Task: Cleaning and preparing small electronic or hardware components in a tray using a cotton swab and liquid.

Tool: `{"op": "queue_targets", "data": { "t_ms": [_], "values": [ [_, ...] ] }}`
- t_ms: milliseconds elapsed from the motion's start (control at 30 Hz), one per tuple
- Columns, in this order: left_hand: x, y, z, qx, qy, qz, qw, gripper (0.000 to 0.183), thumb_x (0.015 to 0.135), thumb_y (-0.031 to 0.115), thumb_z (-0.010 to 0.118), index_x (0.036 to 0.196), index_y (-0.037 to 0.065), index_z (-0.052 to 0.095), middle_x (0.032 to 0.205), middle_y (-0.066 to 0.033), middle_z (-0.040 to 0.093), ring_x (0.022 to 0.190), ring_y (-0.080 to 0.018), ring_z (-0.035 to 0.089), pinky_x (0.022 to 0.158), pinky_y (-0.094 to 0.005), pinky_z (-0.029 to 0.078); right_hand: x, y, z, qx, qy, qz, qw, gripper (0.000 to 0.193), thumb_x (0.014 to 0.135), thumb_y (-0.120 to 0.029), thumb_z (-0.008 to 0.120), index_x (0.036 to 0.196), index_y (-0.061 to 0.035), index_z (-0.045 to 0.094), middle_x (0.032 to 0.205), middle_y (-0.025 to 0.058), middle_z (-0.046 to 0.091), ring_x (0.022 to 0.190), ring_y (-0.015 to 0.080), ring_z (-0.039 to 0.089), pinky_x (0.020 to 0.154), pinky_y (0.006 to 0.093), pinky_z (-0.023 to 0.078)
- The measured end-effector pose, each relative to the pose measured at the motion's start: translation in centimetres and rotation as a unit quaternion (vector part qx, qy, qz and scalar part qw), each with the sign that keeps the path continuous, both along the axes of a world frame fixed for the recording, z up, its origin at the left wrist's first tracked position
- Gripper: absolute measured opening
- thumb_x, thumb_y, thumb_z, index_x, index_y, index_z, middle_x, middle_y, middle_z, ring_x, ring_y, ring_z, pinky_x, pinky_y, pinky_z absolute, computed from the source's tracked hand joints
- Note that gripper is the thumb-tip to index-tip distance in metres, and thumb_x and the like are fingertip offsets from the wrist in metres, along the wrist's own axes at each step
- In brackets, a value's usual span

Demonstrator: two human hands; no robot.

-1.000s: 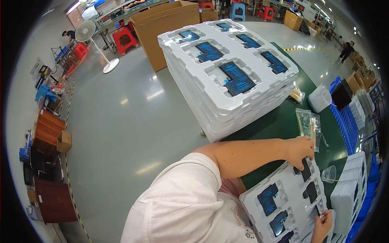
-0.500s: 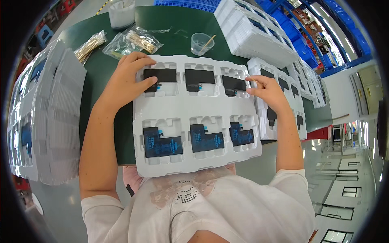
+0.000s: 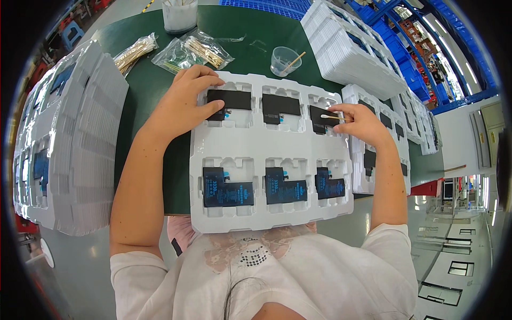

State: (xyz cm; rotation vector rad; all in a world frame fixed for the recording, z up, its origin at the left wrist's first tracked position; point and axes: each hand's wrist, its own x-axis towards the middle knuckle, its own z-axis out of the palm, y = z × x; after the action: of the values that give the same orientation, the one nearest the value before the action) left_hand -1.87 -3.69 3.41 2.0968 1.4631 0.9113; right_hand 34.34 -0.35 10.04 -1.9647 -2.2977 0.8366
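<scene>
A white plastic tray lies in front of me, with flat L-shaped batteries in its pockets. My left hand rests on its far left corner, thumb and fingers apart. The thumb touches the black far-left battery; the fingertips lie by the tray's rim. Pinched in my right hand is a cotton swab, its white tip over the far-right battery. Between them sits another black battery. Three dark batteries with blue print, among them the middle one, fill the near row.
Tall stacks of trays stand left and far right. Another battery tray lies beside my right forearm. On the green table are bagged swabs, a bundle of sticks, a clear cup and a white tub.
The whole scene has shifted right in the view. My right hand has come slightly inward over the far-right battery, and the swab's white tip now shows on it. The left hand keeps its place.
</scene>
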Motion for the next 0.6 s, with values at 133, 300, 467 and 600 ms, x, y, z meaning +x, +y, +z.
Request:
{"op": "queue_targets", "data": {
  "t_ms": [133, 300, 467, 600],
  "values": [
    [-0.1, 0.2, -0.3, 0.016, 0.003, -0.012, 1.000, 0.034, 0.078, 0.010, 0.070, 0.112, 0.006, 0.064, 0.120, -0.0066, 0.054, 0.121, -0.0264, 0.045, 0.104, -0.0366, 0.037, 0.0, 0.2, -0.4, 0.007, 0.013, 0.003, 1.000, 0.043, 0.075, -0.002, 0.070, 0.118, -0.0042, 0.063, 0.061, -0.0017, 0.040, 0.059, 0.0104, 0.040, 0.057, 0.0285, 0.035],
    [-0.1, 0.1, -0.3, 0.017, 0.006, -0.010, 1.000, 0.034, 0.078, 0.010, 0.070, 0.112, 0.006, 0.064, 0.120, -0.0065, 0.054, 0.121, -0.0265, 0.044, 0.104, -0.0365, 0.037, 0.3, 0.0, -1.1, 0.047, 0.009, 0.025, 0.999, 0.044, 0.077, -0.003, 0.070, 0.120, -0.0064, 0.061, 0.061, -0.0010, 0.037, 0.059, 0.0104, 0.037, 0.057, 0.0283, 0.033],
    [0.0, 0.0, -0.4, 0.008, 0.006, -0.007, 1.000, 0.034, 0.078, 0.010, 0.070, 0.112, 0.006, 0.064, 0.120, -0.0066, 0.054, 0.121, -0.0270, 0.045, 0.104, -0.0366, 0.037, 0.5, -0.5, -1.6, 0.065, -0.008, 0.047, 0.997, 0.043, 0.079, -0.005, 0.069, 0.121, -0.0066, 0.060, 0.060, -0.0006, 0.037, 0.058, 0.0109, 0.036, 0.057, 0.0279, 0.032],
    [-0.4, 0.4, -0.9, 0.037, 0.011, -0.012, 0.999, 0.034, 0.078, 0.010, 0.070, 0.112, 0.005, 0.064, 0.121, -0.0070, 0.054, 0.120, -0.0274, 0.045, 0.104, -0.0367, 0.036, 0.4, -0.9, -1.8, 0.129, 0.061, 0.003, 0.990, 0.036, 0.080, -0.007, 0.070, 0.116, -0.0063, 0.064, 0.059, 0.0003, 0.038, 0.056, 0.0105, 0.037, 0.055, 0.0277, 0.032]
  ]
}}
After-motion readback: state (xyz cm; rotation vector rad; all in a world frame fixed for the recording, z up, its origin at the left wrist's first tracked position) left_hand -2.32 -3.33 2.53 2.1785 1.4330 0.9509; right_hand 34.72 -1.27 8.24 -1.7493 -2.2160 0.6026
